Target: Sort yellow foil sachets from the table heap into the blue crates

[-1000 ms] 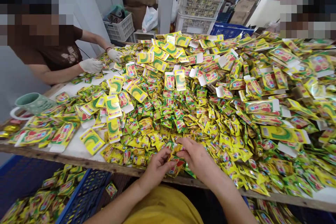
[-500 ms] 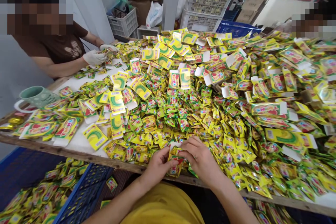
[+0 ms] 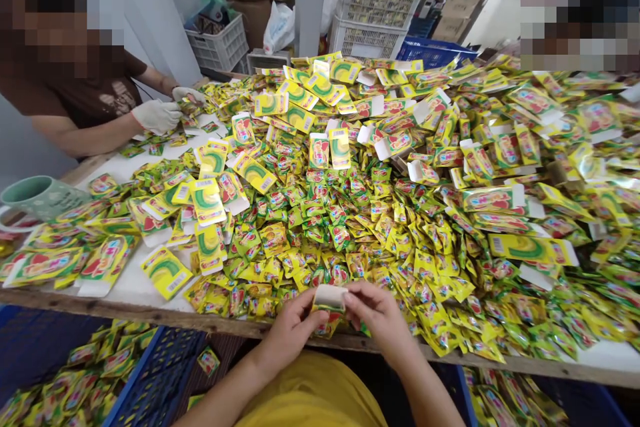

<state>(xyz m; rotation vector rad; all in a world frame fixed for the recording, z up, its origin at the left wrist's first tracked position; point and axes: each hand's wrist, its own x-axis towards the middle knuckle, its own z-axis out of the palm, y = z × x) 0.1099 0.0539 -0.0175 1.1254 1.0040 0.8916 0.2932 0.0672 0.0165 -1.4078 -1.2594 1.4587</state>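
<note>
My left hand [image 3: 293, 328] and my right hand [image 3: 379, 315] meet at the near edge of the table [image 3: 125, 283]. Both pinch a small yellow carton [image 3: 329, 299] between them, its white open end facing up. Several small yellow-green sachets [image 3: 350, 227] lie heaped right behind my hands. Flat yellow cartons [image 3: 166, 271] are scattered to the left and far back.
A co-worker's gloved hands [image 3: 159, 115] handle sachets at the far left. A green mug [image 3: 37, 198] stands at the left edge. A blue crate [image 3: 150, 380] of sachets sits below the table. White crates [image 3: 380, 0] are stacked behind. Another person is at the far right.
My hands have drawn slightly toward me and turned the carton, so its white open end now shows on top. The co-worker's hands shifted a little.
</note>
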